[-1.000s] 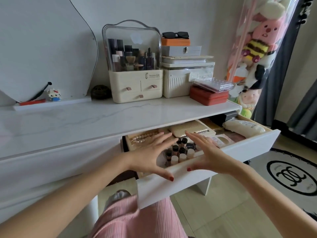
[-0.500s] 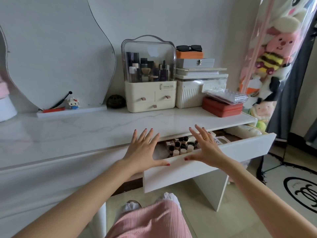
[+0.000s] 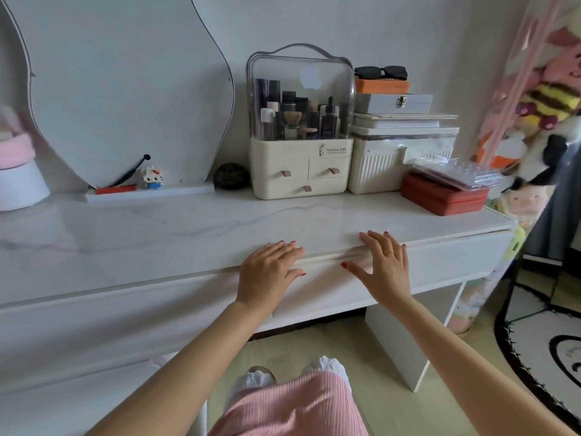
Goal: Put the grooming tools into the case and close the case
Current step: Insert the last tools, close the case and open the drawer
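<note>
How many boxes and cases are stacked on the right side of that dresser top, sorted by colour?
Orange: 1, the orange box
Grey: 1, the grey case
White: 2, the flat white box and the ribbed white box
Red: 1, the red case
Total: 5

Drawer point(image 3: 440, 262) front flush with the worktop point(image 3: 157, 240); contents hidden. Both palms hidden against it. Mirror point(image 3: 125, 89) cut off at the top edge. Pink-and-white object point(image 3: 15, 165) at far left cut by the left edge, blurred, kind unclear. Plush toys point(image 3: 547, 102) at right blurred, cut by the edge. Small print on the cosmetics organiser point(image 3: 298, 171) too small to read. Rug point(image 3: 550, 357) cut off at right.
</note>
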